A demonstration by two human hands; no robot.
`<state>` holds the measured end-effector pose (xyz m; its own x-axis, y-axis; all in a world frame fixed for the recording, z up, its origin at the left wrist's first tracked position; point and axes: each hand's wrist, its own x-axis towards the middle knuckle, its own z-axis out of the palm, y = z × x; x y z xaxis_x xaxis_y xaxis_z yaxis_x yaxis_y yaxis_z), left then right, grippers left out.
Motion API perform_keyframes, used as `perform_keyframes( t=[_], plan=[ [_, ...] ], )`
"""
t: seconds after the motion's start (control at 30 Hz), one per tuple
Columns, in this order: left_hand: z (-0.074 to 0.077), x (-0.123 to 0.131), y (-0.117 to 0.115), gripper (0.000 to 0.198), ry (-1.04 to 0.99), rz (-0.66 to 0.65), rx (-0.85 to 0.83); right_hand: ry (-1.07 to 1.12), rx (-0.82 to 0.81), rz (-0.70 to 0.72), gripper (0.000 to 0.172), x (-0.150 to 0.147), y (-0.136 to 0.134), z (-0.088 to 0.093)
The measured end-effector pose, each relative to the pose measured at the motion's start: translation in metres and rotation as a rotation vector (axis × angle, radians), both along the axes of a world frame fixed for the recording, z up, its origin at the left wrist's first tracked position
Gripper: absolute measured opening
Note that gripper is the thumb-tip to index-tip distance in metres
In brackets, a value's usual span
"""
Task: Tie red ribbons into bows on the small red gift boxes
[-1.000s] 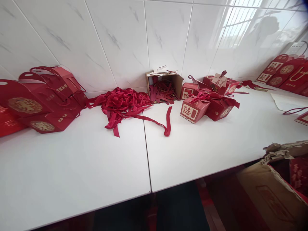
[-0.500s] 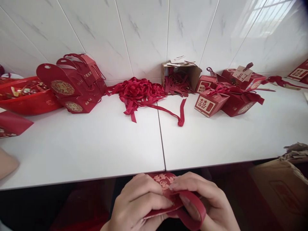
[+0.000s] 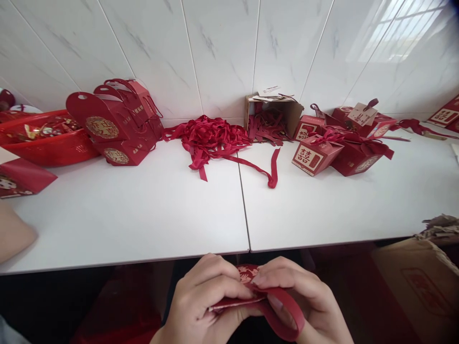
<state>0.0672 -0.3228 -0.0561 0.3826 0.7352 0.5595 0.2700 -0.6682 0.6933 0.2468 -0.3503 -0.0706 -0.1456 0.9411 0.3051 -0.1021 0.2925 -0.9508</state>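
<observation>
At the far left edge a co-worker's arm (image 3: 14,234) rests on the white counter (image 3: 143,215), further onto it than half a second ago. Beside it lies a flat red card piece (image 3: 21,177), and behind that a red tray (image 3: 46,143) holding wrapped sweets. Next come red gift bags (image 3: 114,124) with gold medallions, lying stacked against the tiled wall.

Below the counter edge, our left hand (image 3: 201,301) is closed on a flat, unfolded red gift box (image 3: 238,298), thumb pressed on top. A second ago neither hand was in view; half a second ago both hands already had the box, and since then it has dropped slightly lower and lies flatter, so we judge that the folding has only just begun. Our right hand (image 3: 304,301) grips the other side of the box, fingers curled over its looped red handle (image 3: 283,315).

Back on the counter, a loose heap of red ribbons (image 3: 211,138) trails one strand across the seam. Behind it a small cardboard carton (image 3: 272,114) lies tipped on its side with more ribbon spilling out. To the right stand finished gift boxes (image 3: 333,150) tied with ribbon; what is inside them we cannot tell. At the lower right, a torn brown cardboard box (image 3: 412,282) sits on the floor, with red stock showing inside.
</observation>
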Motion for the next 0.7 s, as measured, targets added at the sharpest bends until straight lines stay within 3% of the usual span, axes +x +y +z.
perform_keyframes(
  t=[0.27,0.47,0.7],
  plan=[
    [-0.012,-0.004,-0.007,0.016,-0.041,0.045,-0.072,0.048,-0.067,0.125,0.018,-0.002,-0.002,0.0],
    [-0.019,-0.005,-0.014,0.039,-0.099,0.013,-0.099,0.027,-0.047,0.174,0.015,-0.005,-0.002,-0.003],
    [-0.023,-0.012,-0.012,0.021,-0.072,-0.088,-0.08,-0.091,-0.033,0.213,0.014,-0.003,-0.002,-0.007]
  ],
)
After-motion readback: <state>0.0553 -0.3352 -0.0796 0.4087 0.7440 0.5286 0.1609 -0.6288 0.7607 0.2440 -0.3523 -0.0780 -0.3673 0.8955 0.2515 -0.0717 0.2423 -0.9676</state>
